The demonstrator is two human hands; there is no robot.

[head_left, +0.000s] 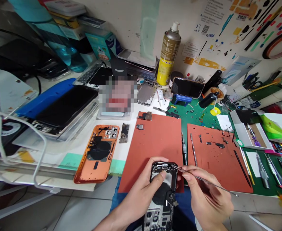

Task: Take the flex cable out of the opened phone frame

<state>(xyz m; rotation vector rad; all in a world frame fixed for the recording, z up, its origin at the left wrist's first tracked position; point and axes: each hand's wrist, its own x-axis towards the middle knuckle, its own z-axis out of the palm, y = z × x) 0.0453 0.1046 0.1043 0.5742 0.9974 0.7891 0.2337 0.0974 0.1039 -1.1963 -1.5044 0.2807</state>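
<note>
My left hand (143, 189) is wrapped round an opened black phone housing (161, 199), thumb pressed on its inside near the far end. The housing's camera openings lie towards me. In my right hand (207, 194) is a pair of thin metal tweezers (203, 180), pinched between thumb and fingers. Their tips touch the small parts at the housing's far right corner; whether they grip a part is too small to tell. Beneath and beyond the phone lies a red-brown mat (155, 144). A small camera module (147, 116) and a little metal part (140, 127) rest on that mat.
An orange phone back housing (97, 154) and a logic board (124, 133) lie on the left. Screwdrivers (184, 149) and small parts (220, 145) are around a second mat (210, 166). Behind stand a spray can (168, 54) and a propped phone (187, 87). White cables (41, 138) hang at the left.
</note>
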